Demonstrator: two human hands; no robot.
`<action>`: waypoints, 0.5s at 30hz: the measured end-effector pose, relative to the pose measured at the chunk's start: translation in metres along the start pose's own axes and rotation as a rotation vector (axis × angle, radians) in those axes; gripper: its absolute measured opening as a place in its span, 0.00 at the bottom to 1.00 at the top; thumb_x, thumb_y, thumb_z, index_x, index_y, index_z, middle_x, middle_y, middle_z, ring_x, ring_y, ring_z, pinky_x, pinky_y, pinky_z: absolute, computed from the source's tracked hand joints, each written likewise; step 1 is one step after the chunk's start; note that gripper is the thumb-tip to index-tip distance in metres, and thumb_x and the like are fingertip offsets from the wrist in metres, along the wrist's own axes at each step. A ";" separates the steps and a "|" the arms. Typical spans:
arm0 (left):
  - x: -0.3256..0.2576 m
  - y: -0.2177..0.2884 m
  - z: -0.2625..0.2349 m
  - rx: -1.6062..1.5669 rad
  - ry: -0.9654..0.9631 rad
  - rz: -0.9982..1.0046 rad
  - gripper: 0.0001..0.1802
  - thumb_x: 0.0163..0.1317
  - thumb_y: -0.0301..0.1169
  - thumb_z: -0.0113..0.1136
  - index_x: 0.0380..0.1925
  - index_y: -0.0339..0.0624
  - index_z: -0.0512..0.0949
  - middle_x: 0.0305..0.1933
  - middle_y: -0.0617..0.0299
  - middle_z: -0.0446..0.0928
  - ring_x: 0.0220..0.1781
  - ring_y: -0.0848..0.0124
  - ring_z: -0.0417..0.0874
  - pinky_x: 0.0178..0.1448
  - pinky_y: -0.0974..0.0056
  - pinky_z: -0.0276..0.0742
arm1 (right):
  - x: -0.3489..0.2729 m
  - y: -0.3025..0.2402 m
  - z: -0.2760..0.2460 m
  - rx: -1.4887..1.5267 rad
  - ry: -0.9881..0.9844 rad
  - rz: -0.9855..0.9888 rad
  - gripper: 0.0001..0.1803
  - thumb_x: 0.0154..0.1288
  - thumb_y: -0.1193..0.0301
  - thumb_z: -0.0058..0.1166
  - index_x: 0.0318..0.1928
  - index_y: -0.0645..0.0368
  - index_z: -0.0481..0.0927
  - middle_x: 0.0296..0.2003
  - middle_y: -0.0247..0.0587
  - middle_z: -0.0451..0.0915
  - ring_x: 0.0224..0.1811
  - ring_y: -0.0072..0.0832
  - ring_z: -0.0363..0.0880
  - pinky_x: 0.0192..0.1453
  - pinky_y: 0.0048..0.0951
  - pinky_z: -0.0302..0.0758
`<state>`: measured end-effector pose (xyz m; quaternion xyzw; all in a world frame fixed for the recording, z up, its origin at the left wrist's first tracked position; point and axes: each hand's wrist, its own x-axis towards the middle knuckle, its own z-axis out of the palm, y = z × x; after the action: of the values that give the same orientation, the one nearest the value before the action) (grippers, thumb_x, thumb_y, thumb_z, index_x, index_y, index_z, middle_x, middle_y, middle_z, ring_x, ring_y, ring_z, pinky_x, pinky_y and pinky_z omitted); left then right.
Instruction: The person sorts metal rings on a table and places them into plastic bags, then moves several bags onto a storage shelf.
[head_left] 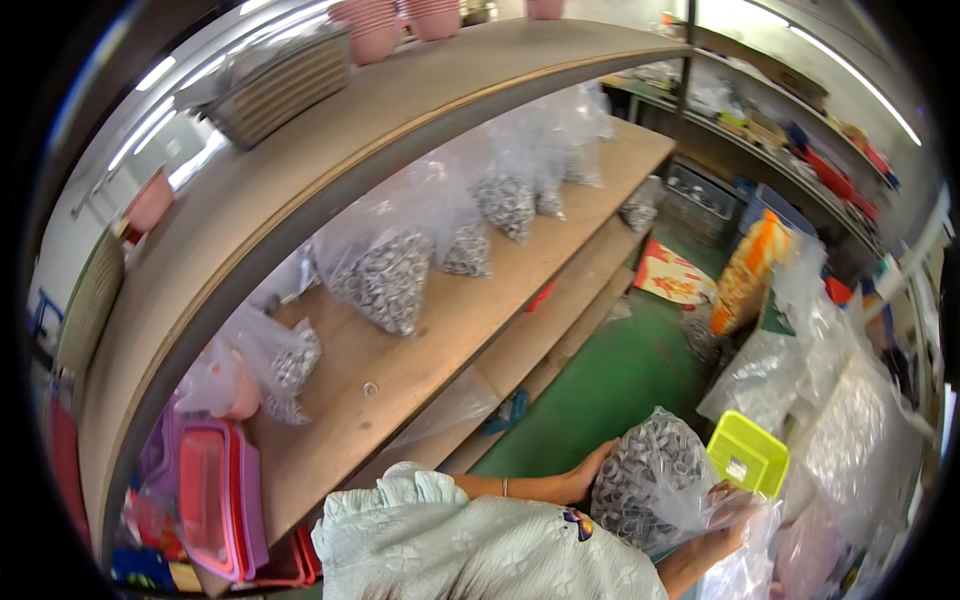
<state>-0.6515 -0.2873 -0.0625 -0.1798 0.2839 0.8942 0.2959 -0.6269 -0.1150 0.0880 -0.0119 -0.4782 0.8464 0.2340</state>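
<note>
A clear plastic bag point(650, 470) full of small grey ring-shaped parts is between my two hands at the lower right. My left hand point(592, 472) is pressed against the bag's left side, its fingers partly hidden behind it. My right hand point(728, 530) closes around the bunched plastic at the bag's other end. Just beyond the right hand sits a yellow-green plastic bin point(752, 452). Loose clear plastic hangs below my right hand.
To the left runs a wooden shelf point(440, 350) with several clear bags of grey parts point(380, 280). One ring point(370, 388) lies loose on it. Stacked pink and purple baskets point(215, 500) stand at its near end. Clear plastic sheeting point(850, 430) piles up on the right.
</note>
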 end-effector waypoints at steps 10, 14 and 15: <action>-0.057 0.105 0.001 -0.496 0.280 0.382 0.27 0.65 0.44 0.33 0.57 0.37 0.65 0.58 0.49 0.68 0.57 0.57 0.72 0.63 0.52 0.65 | 0.055 0.060 0.142 0.235 -0.655 0.292 0.15 0.58 0.58 0.53 0.28 0.58 0.70 0.24 0.39 0.70 0.27 0.28 0.67 0.34 0.29 0.65; -0.128 0.137 -0.015 -0.469 0.267 0.611 0.27 0.65 0.44 0.36 0.58 0.39 0.65 0.60 0.50 0.66 0.60 0.57 0.69 0.66 0.51 0.62 | 0.040 0.071 0.224 0.404 -0.851 0.369 0.16 0.67 0.58 0.43 0.30 0.58 0.70 0.21 0.35 0.67 0.25 0.28 0.68 0.34 0.26 0.67; -0.150 0.142 -0.014 -0.447 0.320 0.685 0.27 0.66 0.44 0.34 0.58 0.39 0.64 0.60 0.50 0.66 0.60 0.57 0.68 0.65 0.51 0.62 | 0.030 0.067 0.244 0.366 -0.812 0.501 0.16 0.68 0.59 0.41 0.31 0.58 0.71 0.21 0.34 0.67 0.26 0.28 0.68 0.34 0.26 0.67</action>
<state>-0.6249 -0.4545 0.0571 -0.2713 0.1690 0.9410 -0.1116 -0.7387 -0.3281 0.1724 0.2449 -0.3570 0.8828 -0.1824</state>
